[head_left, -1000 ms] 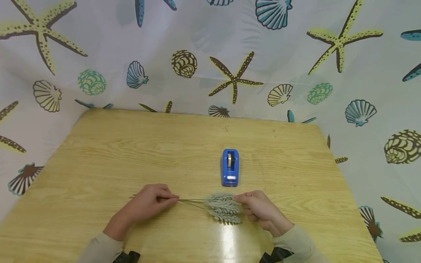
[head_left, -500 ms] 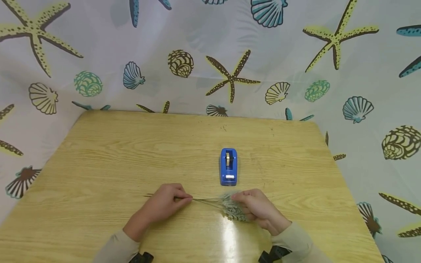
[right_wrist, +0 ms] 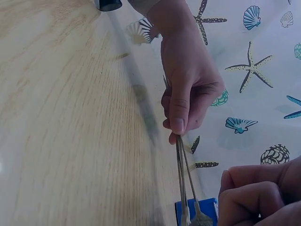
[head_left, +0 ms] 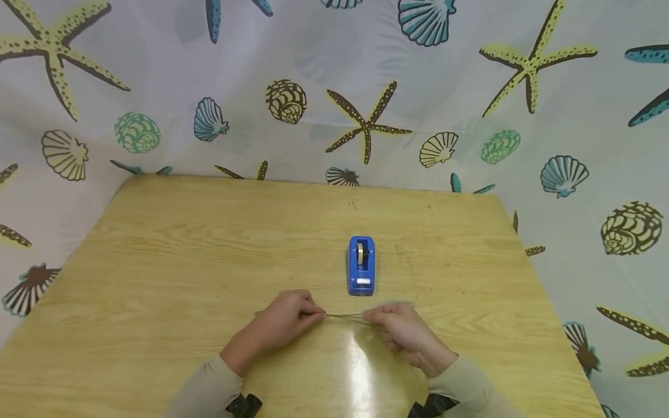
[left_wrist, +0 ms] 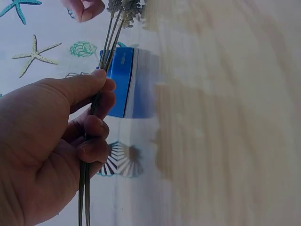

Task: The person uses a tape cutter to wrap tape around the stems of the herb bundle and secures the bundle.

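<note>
My left hand pinches thin stems between thumb and forefinger, their loose ends trailing past the palm. Pale grey-green, fluffy flower heads top this small bunch. In the head view my right hand lies over the heads and hides most of them. Its fingers are curled, thumb tip against forefinger; I cannot tell whether something thin is between them. Both wrist views show a gap between the right hand and the bunch. A blue tape dispenser stands just beyond the hands.
The wood-grain table reaches back to a white cloth printed with shells and starfish, which also hangs along both sides. Dark straps with small black devices sit on both wrists.
My left hand has slid rightward with the stems, closing in on the right hand. The flower heads have passed from open view to behind the right hand, which has hardly moved.
</note>
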The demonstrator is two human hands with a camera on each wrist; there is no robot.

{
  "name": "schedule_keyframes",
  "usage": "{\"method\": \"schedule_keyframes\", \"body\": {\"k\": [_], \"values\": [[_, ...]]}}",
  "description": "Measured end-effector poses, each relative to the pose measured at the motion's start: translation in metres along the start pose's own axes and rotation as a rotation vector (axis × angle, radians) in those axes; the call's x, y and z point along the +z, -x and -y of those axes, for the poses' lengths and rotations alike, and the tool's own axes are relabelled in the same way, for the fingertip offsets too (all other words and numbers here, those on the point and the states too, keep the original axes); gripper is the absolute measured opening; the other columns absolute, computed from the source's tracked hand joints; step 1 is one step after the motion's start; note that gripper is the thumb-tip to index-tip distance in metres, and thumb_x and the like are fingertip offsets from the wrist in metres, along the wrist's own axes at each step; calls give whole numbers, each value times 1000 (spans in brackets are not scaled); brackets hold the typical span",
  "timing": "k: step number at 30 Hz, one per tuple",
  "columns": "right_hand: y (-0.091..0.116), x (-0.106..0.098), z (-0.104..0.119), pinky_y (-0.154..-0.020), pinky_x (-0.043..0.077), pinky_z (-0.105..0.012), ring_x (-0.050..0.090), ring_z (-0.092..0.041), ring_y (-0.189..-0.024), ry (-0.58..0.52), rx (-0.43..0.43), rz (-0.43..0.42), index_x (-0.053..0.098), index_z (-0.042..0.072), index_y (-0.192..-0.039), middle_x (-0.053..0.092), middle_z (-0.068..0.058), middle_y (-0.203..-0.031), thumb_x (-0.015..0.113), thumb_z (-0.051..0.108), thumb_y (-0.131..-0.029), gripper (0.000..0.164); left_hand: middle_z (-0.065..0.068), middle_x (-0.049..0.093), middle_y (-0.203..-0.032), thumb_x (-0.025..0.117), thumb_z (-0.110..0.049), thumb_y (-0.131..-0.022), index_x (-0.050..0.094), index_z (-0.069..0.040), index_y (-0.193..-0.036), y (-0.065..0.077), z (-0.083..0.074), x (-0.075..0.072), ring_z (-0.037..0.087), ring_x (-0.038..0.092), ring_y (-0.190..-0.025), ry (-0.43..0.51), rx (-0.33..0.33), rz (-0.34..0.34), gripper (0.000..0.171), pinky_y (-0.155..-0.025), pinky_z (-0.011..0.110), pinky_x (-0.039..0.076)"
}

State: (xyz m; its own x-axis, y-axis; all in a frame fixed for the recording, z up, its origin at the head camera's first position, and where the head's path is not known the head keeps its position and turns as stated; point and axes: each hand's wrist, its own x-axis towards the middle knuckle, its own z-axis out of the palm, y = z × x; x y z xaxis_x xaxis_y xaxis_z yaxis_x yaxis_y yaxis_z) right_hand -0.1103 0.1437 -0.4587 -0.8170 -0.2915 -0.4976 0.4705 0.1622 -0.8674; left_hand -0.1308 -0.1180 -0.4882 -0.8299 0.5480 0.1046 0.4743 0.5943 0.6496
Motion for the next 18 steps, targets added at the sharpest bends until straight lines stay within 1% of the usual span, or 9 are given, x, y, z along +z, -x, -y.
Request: {"method": "schedule_keyframes", "body": {"k": [1,5,9,11,14,18], "values": [[0,1,-1,-42,23,-17,24,-2,-44,0,-4,-7,66,-11,-106,32,12,-52,63,18,-96,31,-6,64,-78,69,-16,-94,80,-7,-100,-2,-2,2,-1,47,-65,-4,10,0,16,-58,18,44],[0,3,-1,-41,23,-16,24,-1,-43,-1,-13,-24,63,-14,-115,33,12,-52,62,18,-96,37,-3,66,-79,68,-15,-95,80,-5,-99,-12,-11,8,-2,49,-66,-11,32,7,16,-58,17,45],[-1,6,-2,-41,22,-17,23,-1,-43,10,-22,-44,64,-13,-117,33,12,-52,63,19,-96,38,-2,65,-79,68,-15,-95,79,-5,-99,-22,-20,14,0,49,-66,-16,33,15,16,-58,17,45],[-1,7,-3,-41,22,-17,23,-1,-43,32,-30,-61,66,-11,-116,32,12,-51,64,20,-95,37,-3,65,-79,68,-15,-95,79,-5,-100,-26,-24,17,1,49,-66,-19,29,13,16,-58,17,45],[-2,8,-5,-41,23,-19,25,-3,-42,94,-47,-99,70,-8,-109,33,11,-50,64,23,-95,34,-3,65,-80,67,-15,-96,79,-6,-101,-31,-29,21,2,49,-66,-13,20,10,16,-58,17,45],[-3,11,-8,-41,24,-20,27,-4,-43,178,-61,-139,71,-5,-101,36,11,-51,65,27,-96,32,-1,66,-81,67,-14,-96,79,-5,-99,-35,-32,25,2,51,-68,-22,30,-1,16,-59,17,45]]}}
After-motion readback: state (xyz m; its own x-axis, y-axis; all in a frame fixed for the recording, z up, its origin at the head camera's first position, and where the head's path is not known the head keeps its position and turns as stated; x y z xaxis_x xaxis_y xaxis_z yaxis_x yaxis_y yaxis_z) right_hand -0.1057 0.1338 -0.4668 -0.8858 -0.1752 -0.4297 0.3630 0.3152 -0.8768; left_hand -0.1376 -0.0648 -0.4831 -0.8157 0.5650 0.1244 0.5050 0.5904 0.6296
